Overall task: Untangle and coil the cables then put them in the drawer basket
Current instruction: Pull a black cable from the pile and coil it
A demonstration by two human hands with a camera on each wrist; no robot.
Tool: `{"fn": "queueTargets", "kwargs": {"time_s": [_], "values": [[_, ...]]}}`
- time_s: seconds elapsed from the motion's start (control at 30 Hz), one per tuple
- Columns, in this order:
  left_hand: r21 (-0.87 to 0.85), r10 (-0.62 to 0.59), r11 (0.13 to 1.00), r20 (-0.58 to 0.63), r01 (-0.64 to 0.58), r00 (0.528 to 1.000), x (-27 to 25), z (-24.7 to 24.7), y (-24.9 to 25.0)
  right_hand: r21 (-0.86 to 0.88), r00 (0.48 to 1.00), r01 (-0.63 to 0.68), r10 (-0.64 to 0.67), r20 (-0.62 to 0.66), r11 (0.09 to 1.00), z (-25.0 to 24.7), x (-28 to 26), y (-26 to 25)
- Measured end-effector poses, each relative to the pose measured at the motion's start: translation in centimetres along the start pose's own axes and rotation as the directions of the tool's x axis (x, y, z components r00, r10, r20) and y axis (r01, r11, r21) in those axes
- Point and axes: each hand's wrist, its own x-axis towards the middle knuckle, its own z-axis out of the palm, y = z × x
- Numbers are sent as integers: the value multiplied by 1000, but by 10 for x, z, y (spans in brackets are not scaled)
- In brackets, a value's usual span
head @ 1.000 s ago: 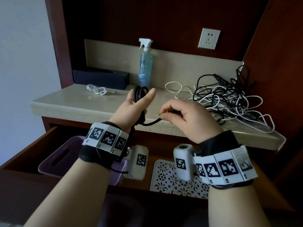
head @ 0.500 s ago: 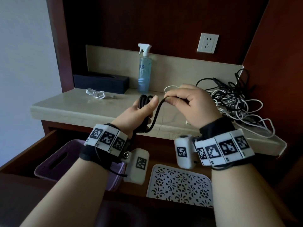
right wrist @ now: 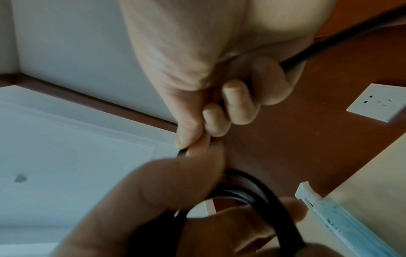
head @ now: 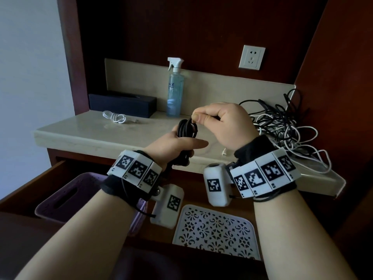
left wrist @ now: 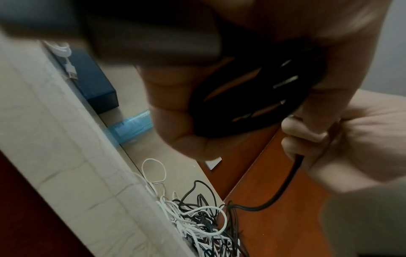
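Coiling step: the black cable coil (head: 186, 129), held above the near edge of the surface (head: 84, 132), is gripped by the left hand (head: 175, 145), while the right hand (head: 224, 123) pinches the free strand at its top. The next move probably calls for laying another loop as slack feeds from the tangled pile (head: 286, 126) at right; the purple drawer basket (head: 60, 201) waits near left.

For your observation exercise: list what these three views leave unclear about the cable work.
- Purple basket: head view, inside hidden by left forearm and drawer front.
- Black coil: loop count blurred in the left wrist view.
- Tangled cables: head view, right hand covers part; ends indistinguishable.
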Motion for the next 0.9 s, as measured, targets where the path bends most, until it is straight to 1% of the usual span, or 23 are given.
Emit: {"fn": "queueTargets", "kwargs": {"time_s": [0.07, 0.13, 0.2, 0.23, 0.27, 0.3, 0.33, 0.37, 0.4, 0.43, 0.47, 0.5, 0.57, 0.63, 0.67, 0.7, 0.73, 0.77, 0.8, 0.87, 0.9], "values": [[-8, 13, 1000, -14, -14, 1000, -1, 3, 1, 20, 999, 28, -27, -16, 999, 1, 0, 2], [-48, 32, 998, 3, -32, 999, -2, 5, 2, 17, 997, 81, -81, -15, 997, 0, 0, 5], [-112, 33, 993, 56, -27, 998, -3, 5, 5, -18, 995, 96, -95, 29, 995, -9, 0, 12], [-138, 30, 990, 84, -18, 996, -3, 3, 7, -60, 995, 78, -74, 66, 995, -17, 1, 19], [-160, 27, 987, 115, -8, 993, -3, 1, 9, -133, 994, 50, -36, 106, 990, -27, 3, 28], [-176, 26, 984, 144, 0, 989, -1, -1, 13, -253, 991, 13, 21, 132, 967, -38, 5, 40], [-188, 25, 982, 164, 7, 986, 0, -3, 17, -407, 986, -32, 94, 134, 913, -50, 9, 55], [-197, 24, 980, 175, 11, 984, 2, -5, 22, -551, 977, -94, 183, 109, 829, -62, 13, 71], [-200, 25, 980, 182, 12, 983, 4, -6, 26, -642, 959, -172, 275, 63, 747, -73, 17, 86], [-196, 27, 980, 192, 12, 981, 6, -5, 30, -684, 932, -246, 362, 28, 686, -82, 21, 100], [-186, 27, 982, 204, 11, 979, 8, -3, 34, -703, 901, -289, 433, 31, 650, -88, 25, 112], [-174, 28, 985, 211, 9, 977, 11, 1, 37, -711, 870, -303, 489, 66, 635, -92, 30, 122], [-156, 25, 988, 210, 8, 977, 19, 9, 42, -681, 803, -336, 576, 155, 651, -91, 38, 142], [-156, 23, 988, 209, 10, 978, 29, 16, 47, -587, 741, -460, 652, 159, 666, -89, 46, 159], [-158, 21, 987, 212, 13, 977, 35, 18, 49, -576, 727, -495, 673, 136, 651, -89, 52, 165], [-158, 15, 987, 211, 18, 977, 41, 20, 50, -601, 741, -479, 661, 114, 640, -91, 59, 170], [-153, 7, 988, 206, 25, 979, 47, 21, 52, -637, 781, -432, 618, 89, 638, -95, 69, 172], [-148, -2, 989, 202, 32, 979, 53, 21, 53, -640, 830, -400, 556, 52, 657, -99, 81, 171], [-146, -10, 988, 200, 40, 980, 60, 21, 54, -600, 870, -388, 493, 13, 700, -105, 93, 165], [-155, -13, 987, 201, 45, 980, 75, 19, 56, -372, 936, -351, 337, -106, 859, -119, 118, 146], [-171, -8, 984, 202, 44, 979, 82, 17, 58, -269, 955, -273, 227, -192, 923, -128, 129, 134]]}}
